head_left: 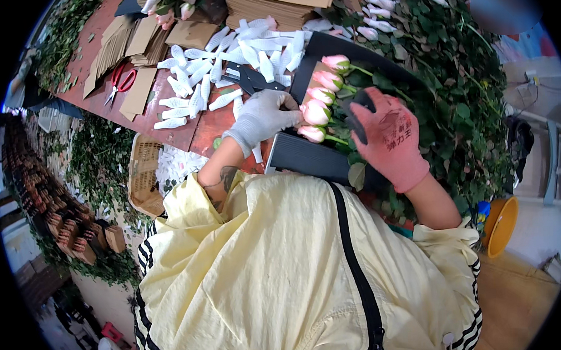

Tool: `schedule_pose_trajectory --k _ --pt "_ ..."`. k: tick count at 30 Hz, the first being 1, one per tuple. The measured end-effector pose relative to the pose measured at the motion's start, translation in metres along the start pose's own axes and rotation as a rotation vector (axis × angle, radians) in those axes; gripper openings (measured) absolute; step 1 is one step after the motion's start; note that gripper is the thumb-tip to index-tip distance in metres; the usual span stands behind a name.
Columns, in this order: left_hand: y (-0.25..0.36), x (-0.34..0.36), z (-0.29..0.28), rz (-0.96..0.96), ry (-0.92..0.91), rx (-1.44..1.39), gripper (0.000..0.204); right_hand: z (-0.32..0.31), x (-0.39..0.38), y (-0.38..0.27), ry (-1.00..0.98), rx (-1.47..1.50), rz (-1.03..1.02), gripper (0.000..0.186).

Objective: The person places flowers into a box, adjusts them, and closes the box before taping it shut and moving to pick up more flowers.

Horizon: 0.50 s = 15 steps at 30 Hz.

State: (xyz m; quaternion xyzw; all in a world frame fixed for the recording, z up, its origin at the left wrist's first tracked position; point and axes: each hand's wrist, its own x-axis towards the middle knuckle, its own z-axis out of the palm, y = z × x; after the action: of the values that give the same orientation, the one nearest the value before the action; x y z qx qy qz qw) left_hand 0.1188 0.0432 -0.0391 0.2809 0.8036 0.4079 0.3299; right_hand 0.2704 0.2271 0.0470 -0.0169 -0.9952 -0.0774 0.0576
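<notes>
Pink roses [328, 80] lie in a row with their heads on a strip of brown cardboard in a black trough-like holder [314, 153]. My left hand [262, 117], in a pale grey glove, pinches the outer edge of one rose head [316, 112] between thumb and fingers. Over the leafy stems, just right of the heads, is my right hand [386, 136] in a pink glove with dark fingertips. Its fingers are curled in, and what lies between them is hidden. White foam net sleeves [250, 54] are heaped left of the holder.
Red-handled scissors [120, 82] rest beside stacked cardboard pieces [143, 40] on the red table [159, 130]. A woven basket [144, 174] of white pieces stands at the left. Leafy rose stems [465, 104] pile up on the right, near a yellow bucket [502, 226].
</notes>
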Motion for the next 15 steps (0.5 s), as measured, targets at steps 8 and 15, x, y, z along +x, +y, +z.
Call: schedule_pose_trajectory --k 8,15 --pt "0.048 -0.015 -0.026 0.706 0.204 0.376 0.019 0.022 -0.001 0.0 -0.106 0.269 -0.162 0.035" --pt "0.032 0.018 -0.023 0.79 0.014 0.467 0.018 0.026 0.01 -0.01 -0.144 0.253 -0.255 0.026"
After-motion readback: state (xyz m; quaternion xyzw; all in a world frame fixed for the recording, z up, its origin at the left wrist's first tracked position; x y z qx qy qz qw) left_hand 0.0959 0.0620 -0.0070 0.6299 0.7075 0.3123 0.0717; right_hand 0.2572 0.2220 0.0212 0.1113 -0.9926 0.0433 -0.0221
